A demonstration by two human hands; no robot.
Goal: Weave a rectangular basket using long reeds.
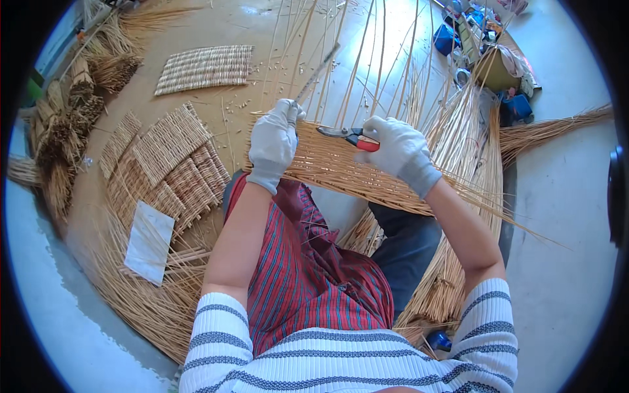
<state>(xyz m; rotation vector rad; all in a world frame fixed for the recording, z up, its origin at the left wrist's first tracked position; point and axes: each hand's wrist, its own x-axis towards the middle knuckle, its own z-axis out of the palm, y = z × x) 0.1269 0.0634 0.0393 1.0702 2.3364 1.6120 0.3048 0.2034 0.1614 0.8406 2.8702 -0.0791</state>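
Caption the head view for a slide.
Gloved right grip holding red-handled pruning shears over a woven wicker panel, left grip at its left end.

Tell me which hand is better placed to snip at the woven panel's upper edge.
The right hand, most likely: it grips the red-handled shears, their blades near the woven panel's upper edge. The left hand, at the panel's left end, seems to hold a thin grey strip instead.

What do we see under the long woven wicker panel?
Along the near edge of the woven wicker panel, red striped cloth and a dark trouser leg show; whatever lies directly under its middle is covered.
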